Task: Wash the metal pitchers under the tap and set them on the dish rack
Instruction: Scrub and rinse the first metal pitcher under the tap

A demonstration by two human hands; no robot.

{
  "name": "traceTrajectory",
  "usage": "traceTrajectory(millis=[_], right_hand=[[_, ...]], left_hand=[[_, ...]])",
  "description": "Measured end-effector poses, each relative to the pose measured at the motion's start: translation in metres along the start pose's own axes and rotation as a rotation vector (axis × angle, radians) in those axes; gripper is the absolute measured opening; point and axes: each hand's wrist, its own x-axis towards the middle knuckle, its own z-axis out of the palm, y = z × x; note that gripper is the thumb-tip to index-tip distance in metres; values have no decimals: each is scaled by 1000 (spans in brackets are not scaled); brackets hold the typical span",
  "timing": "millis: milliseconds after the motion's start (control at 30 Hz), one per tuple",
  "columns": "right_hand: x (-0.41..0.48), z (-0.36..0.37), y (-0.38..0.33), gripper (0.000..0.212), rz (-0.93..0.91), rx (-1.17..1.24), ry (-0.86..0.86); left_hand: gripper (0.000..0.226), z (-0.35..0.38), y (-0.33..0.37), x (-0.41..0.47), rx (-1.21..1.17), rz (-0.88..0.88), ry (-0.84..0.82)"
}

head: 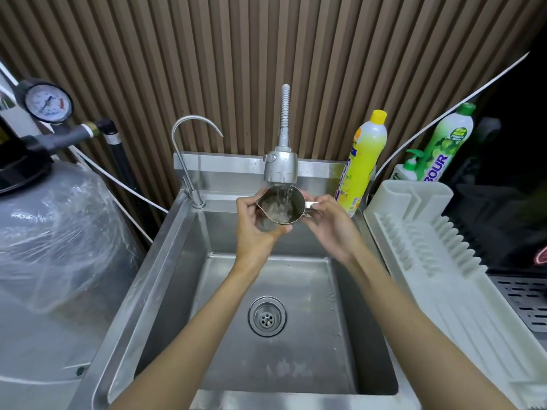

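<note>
Left grip is clasping the pitcher, right grip pinching its handle, tilting it so tap water is rinsing inside.

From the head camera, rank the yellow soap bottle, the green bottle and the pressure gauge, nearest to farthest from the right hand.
1. yellow soap bottle, just right of the right hand.
2. green bottle, farther right, behind the dish rack.
3. pressure gauge, far left.
</note>
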Motion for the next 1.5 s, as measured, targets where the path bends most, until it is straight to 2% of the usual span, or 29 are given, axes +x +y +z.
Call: traceTrajectory(millis=[100, 267, 400, 567, 700, 800, 933, 1000, 1067, 1167, 1267, 1400, 1500], right_hand=[[2, -1, 22, 34, 65, 280, 15], [4, 0, 39, 16, 113, 357, 15], [3, -6, 38, 12, 192, 163, 7], [-3, -5, 27, 18, 232, -225, 133], [-5, -1, 10, 19, 301, -466, 276], [-6, 2, -6, 20, 278, -557, 316], [-1, 11, -21, 15, 117, -697, 336], [3, 17, -21, 18, -8, -859, 360], [6, 20, -18, 24, -113, -936, 337], [7, 24, -19, 27, -167, -760, 185], [11, 18, -15, 30, -111, -482, 74], [16, 6, 9, 30, 16, -161, 18], [13, 3, 26, 27, 87, 88, 1]], left_hand=[[69, -8, 4, -1, 113, 87, -49], [68, -24, 7, -3, 203, 106, -83], [65, -27, 7, -4, 372, 114, -19], [65, -17, 9, -13, 449, 45, 91], [60, -2, 0, -20, 224, -235, 184], [60, 7, -4, -22, 49, -369, 179], [39, 14, -7, -18, -443, -563, 39], [43, 17, -12, -16, -645, -630, -3], [50, 20, -15, -13, -723, -614, 19], [61, 25, -12, -9, -674, -537, 93], [66, 22, -10, -6, -489, -405, 127], [74, 6, -8, -5, -197, -198, 133], [76, -9, -7, -1, 24, -57, 49]])
